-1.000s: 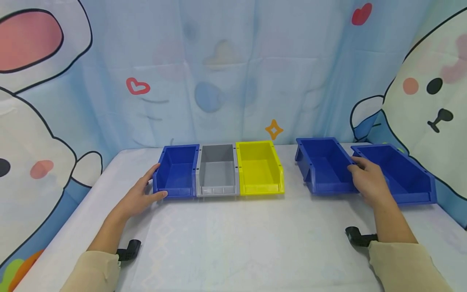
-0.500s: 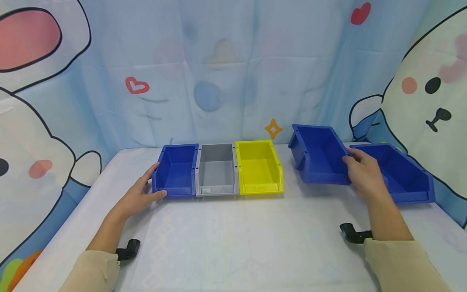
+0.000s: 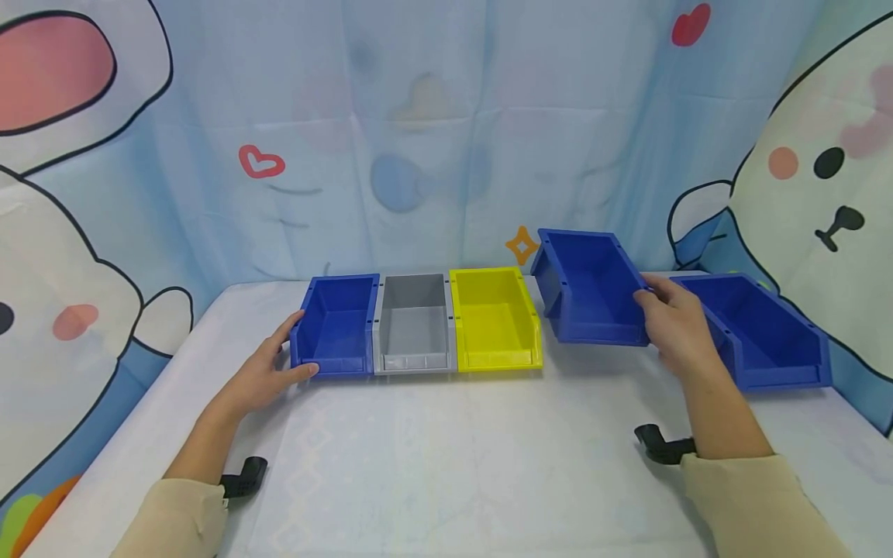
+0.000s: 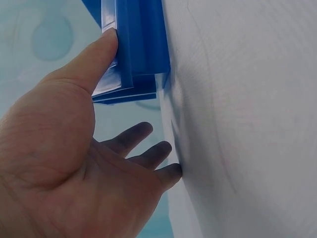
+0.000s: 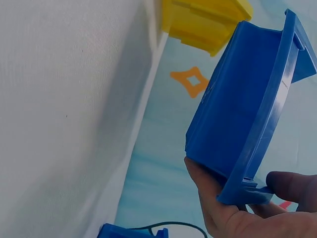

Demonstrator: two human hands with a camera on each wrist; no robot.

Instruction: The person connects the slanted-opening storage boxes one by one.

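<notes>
My right hand (image 3: pixel 675 322) grips a blue storage bin (image 3: pixel 593 291) by its right side wall, thumb at the rim. The bin is raised off the table and tilted, as the right wrist view also shows. A yellow bin (image 3: pixel 497 322) stands to its left, side by side with a grey bin (image 3: pixel 416 324) and another blue bin (image 3: pixel 338 325). At that leftmost bin, my left hand (image 3: pixel 261 376) rests its thumb on the front lip and reaches along the left side with its index finger. The other fingers of that hand (image 4: pixel 143 148) are spread loosely, off the bin.
One more blue bin (image 3: pixel 767 333) sits at the right end of the table, partly behind my right wrist. A white cloth covers the table (image 3: pixel 446 465). Behind the bins hangs a light blue printed curtain (image 3: pixel 446 155). Black camera mounts (image 3: pixel 663 446) stick out from both wrists.
My right hand has lifted the blue bin from the table and carried it left toward the yellow bin, away from the rightmost one. My left hand has stayed in place.
</notes>
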